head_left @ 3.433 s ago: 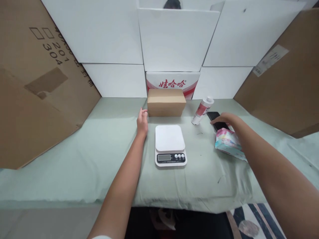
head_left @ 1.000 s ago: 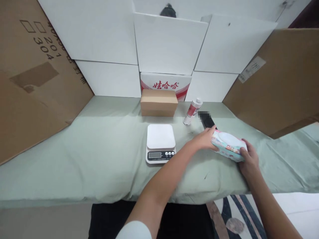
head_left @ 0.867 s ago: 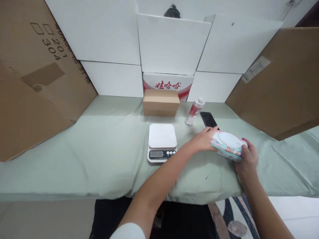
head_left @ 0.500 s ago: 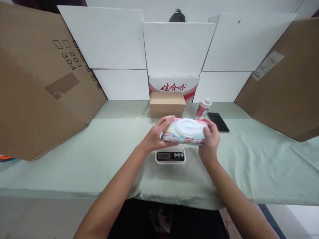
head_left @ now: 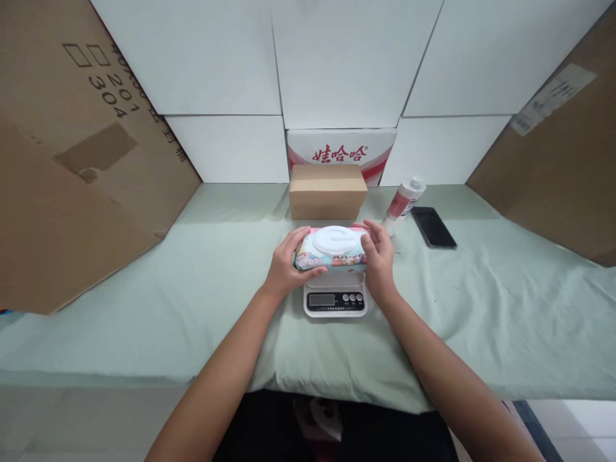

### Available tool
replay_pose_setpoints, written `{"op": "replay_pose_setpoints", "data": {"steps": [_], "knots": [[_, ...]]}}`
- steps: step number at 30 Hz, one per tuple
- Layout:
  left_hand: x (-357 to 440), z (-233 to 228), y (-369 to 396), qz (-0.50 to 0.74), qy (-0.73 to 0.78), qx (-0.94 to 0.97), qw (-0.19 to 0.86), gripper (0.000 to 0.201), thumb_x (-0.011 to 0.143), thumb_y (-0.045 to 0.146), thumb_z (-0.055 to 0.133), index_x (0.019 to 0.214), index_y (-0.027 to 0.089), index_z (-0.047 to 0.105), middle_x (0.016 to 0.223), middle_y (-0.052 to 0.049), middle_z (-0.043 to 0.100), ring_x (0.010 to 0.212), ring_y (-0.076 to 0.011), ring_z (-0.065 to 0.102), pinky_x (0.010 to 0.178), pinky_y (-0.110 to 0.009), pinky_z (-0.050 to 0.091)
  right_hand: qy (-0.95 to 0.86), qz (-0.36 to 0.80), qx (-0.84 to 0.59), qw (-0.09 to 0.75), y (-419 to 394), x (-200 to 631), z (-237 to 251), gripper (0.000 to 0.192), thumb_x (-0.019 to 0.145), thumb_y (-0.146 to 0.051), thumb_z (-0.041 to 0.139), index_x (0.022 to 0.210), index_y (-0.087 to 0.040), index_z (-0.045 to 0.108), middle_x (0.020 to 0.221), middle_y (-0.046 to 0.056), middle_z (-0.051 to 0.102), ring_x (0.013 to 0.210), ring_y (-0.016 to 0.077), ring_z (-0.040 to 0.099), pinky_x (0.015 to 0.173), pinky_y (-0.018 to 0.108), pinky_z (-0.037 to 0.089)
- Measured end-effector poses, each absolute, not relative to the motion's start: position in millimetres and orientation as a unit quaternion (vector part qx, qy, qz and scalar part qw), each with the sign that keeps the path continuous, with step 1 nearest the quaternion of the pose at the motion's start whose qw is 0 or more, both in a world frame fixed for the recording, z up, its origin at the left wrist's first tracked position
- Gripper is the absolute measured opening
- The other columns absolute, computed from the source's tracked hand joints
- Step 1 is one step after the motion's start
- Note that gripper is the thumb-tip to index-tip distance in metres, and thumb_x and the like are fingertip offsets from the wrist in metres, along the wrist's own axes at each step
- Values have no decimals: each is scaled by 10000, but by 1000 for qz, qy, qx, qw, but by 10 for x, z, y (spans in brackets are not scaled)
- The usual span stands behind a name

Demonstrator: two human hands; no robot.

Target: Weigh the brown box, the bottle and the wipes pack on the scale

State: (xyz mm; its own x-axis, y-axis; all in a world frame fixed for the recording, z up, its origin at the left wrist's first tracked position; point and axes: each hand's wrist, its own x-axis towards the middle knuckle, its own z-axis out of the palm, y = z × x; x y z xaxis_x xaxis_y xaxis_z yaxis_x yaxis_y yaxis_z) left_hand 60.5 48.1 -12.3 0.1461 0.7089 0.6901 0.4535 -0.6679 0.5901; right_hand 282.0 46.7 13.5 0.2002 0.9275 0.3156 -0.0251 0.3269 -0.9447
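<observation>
A pack of wet wipes (head_left: 337, 242) with a white oval lid and pastel printed sides is held between both hands. My left hand (head_left: 285, 264) grips its left end, thumb along the near side. On the right end, my right hand (head_left: 380, 256) has its thumb near the lid and its fingers behind. Just under the pack is a white digital kitchen scale (head_left: 335, 305), its display and buttons facing me. The pack covers most of the scale's platform, and I cannot tell whether it rests on it.
Behind the pack sits a plain brown box (head_left: 328, 196). To the right are a white bottle with a red label (head_left: 403, 200) and a black phone (head_left: 434, 228). Large cardboard sheets (head_left: 96, 192) flank the green cloth (head_left: 216, 237); white panels stand at the back.
Both hands have brought the wipes pack left and levelled it over the scale. The head view has tilted down, and the dark shape above the back panels is out of sight.
</observation>
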Motion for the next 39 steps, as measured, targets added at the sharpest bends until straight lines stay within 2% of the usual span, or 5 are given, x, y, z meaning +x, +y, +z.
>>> {"op": "replay_pose_setpoints", "data": {"steps": [8, 15, 22, 31, 39], "knots": [[540, -180, 509, 509, 403, 740, 173, 929, 789, 729, 795, 1510, 195, 555, 1465, -197, 668, 1394, -360, 639, 1190, -500, 518, -554, 357, -427, 619, 496, 2928, 44, 709, 872, -755, 673, 1362, -251, 585, 1472, 146, 665, 1388, 328, 615, 1199, 529, 473], [337, -207, 590, 450, 383, 750, 298, 1400, 650, 808, 843, 1733, 228, 173, 1779, -251, 250, 1656, -417, 275, 1348, -557, 285, -590, 301, -430, 614, 546, 3194, 20, 715, 918, -780, 556, 1420, -271, 552, 1471, 143, 670, 1375, 330, 636, 1110, 511, 518], [364, -218, 584, 460, 395, 731, 314, 1401, 631, 723, 913, 1726, 211, 205, 1694, -255, 430, 1564, -405, 468, 1299, -540, 390, -715, 228, -445, 489, 569, 3239, -59, 856, 860, -786, 645, 1501, -227, 548, 1479, 166, 631, 1343, 373, 572, 1120, 564, 488], [413, -187, 575, 460, 432, 706, 320, 1413, 554, 729, 944, 1686, 163, 318, 1567, -253, 579, 1420, -407, 616, 1190, -510, 511, -716, 243, -428, 495, 644, 3270, -147, 883, 840, -759, 699, 1503, -199, 537, 1479, 180, 627, 1329, 376, 623, 1136, 568, 513], [435, -223, 598, 476, 435, 700, 308, 1371, 499, 754, 950, 1631, 173, 439, 1521, -236, 625, 1395, -410, 632, 1183, -512, 513, -679, 288, -427, 523, 636, 3217, -114, 853, 745, -746, 791, 1378, -202, 617, 1306, 149, 703, 957, 275, 722, 760, 404, 639]]}}
